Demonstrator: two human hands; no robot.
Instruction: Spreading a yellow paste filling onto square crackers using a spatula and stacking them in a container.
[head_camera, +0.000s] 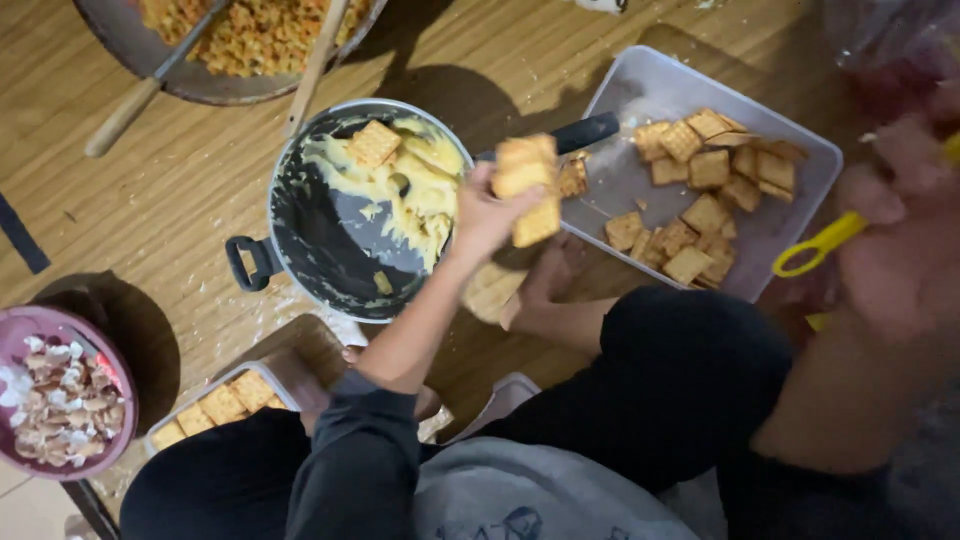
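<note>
Up front, the left hand (487, 215) pinches a small stack of square golden crackers (528, 190), fingers closed on the stack's edge, above the rim of a dark round metal pot (300, 215) smeared with pale yellow cream. One cracker lies on the cream inside the pot. The right hand (535, 290), lower and partly shaded, cups a few more pale crackers (488, 292) (its fingers are too shadowed to tell how tightly they close). Just right of both hands sits a clear rectangular plastic tray (650, 90) scattered with loose crackers. A second container (215, 405) near the knee holds crackers laid in a row. At far left stands a maroon bowl (20, 330) of eggshells; a blurred hand (900, 250) with yellow scissors is at right.
</note>
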